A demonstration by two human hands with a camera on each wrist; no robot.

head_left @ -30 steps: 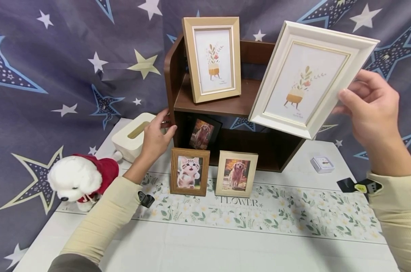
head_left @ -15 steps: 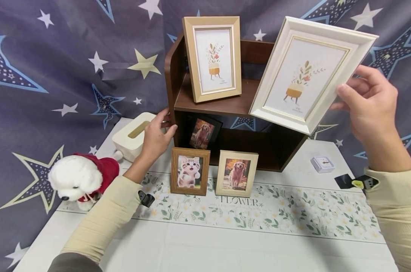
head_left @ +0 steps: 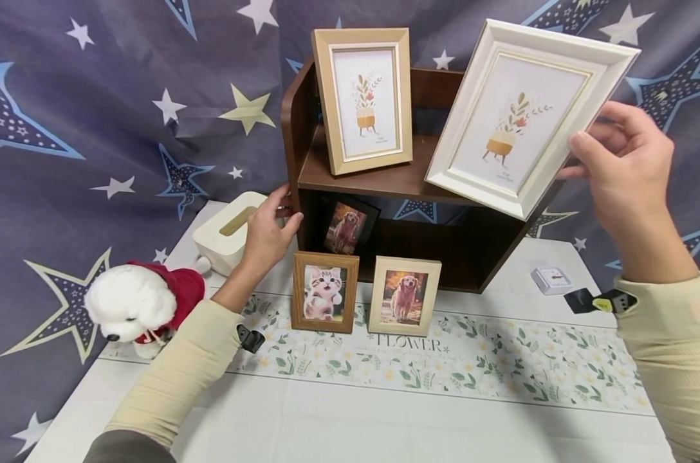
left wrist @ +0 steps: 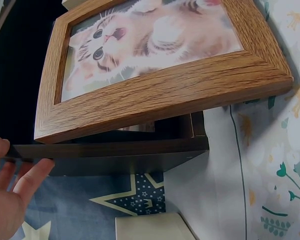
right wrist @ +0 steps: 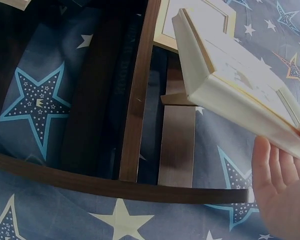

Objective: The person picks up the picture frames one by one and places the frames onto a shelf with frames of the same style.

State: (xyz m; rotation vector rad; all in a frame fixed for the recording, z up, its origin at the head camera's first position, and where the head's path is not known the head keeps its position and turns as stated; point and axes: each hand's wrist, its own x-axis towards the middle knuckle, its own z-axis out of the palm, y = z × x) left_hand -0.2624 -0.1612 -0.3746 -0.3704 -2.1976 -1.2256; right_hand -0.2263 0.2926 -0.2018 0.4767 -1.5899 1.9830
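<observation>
Now, at two o'clock of the bookshelf (head_left: 373, 184), the white picture frame (head_left: 524, 122) is edge-pinched in the closed right-hand grip (head_left: 628, 164), while the nine-o'clock side is clasped by the left-hand grip (head_left: 269, 231), presumably for steadiness.

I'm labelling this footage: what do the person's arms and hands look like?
The left hand and right hand are bare. Both arms wear pale yellow sleeves, dark grey fabric adjoining the left. Small black devices sit at both cuffs, the right one marked yellow-green.
</observation>
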